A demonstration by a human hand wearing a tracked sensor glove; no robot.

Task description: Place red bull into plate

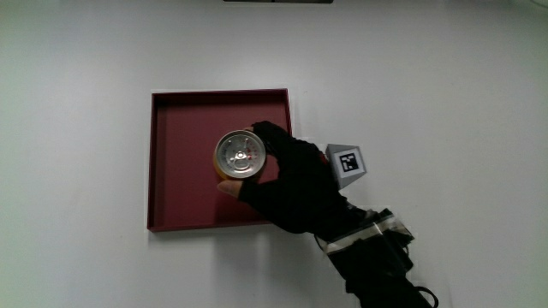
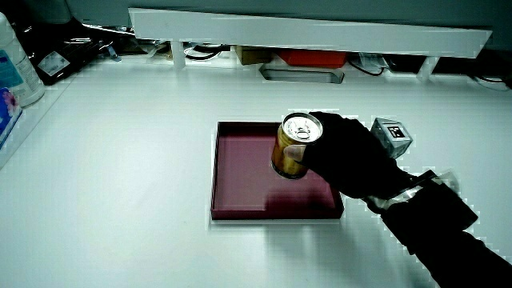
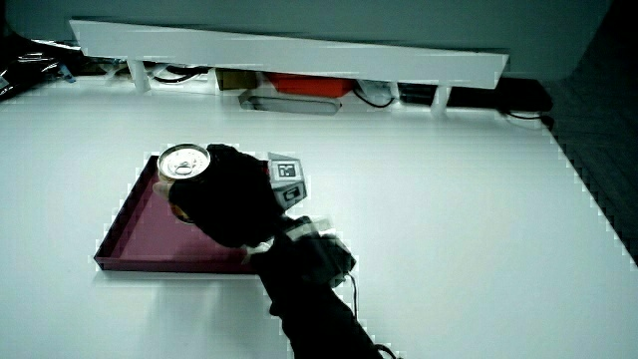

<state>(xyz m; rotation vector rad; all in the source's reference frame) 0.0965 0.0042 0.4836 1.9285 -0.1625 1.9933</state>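
Observation:
A gold can with a silver top point(image 1: 239, 155) stands upright over the middle of a dark red square plate point(image 1: 180, 188). The gloved hand point(image 1: 287, 175) is wrapped around the can's side, fingers curled on it. In a side view the can point(image 2: 293, 146) seems held slightly above the plate's floor point(image 2: 240, 172), casting a shadow nearer the person. The hand point(image 3: 227, 196) hides most of the can's body point(image 3: 183, 166) there; only its top shows. The patterned cube point(image 1: 347, 163) sits on the back of the hand.
The plate point(image 3: 135, 244) lies on a white table. A low white partition point(image 2: 312, 32) with cables and boxes under it runs along the table's edge farthest from the person. A white bottle point(image 2: 14, 68) stands at the table's side.

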